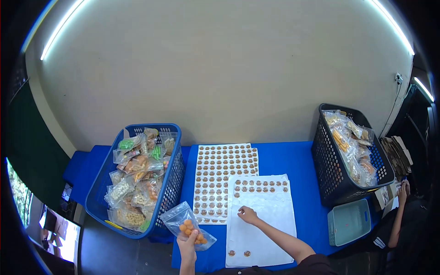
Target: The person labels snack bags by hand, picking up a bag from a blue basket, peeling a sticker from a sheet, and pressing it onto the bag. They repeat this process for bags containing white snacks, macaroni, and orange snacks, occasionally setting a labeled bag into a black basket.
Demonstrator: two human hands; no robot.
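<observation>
My left hand point(186, 245) grips the lower part of a clear zip bag point(176, 217) with orange round snacks in it, held up in front of the blue basket. Over the front sticker sheet point(270, 220) is my right hand point(248, 215), its fingertips drawn together. Whether a sticker is between them is too small to tell. That sheet is mostly bare white, with round brown stickers along its top and two near its bottom left. Partly under it lies a fuller sticker sheet point(212, 179), covered with rows of the same round stickers.
A blue basket point(180, 158) full of snack bags stands at left. At right, a black basket point(323, 158) holds more bags, with a pale green bin point(337, 229) before it. Another person's hand point(403, 193) is at far right. A blue cloth point(302, 169) covers the table.
</observation>
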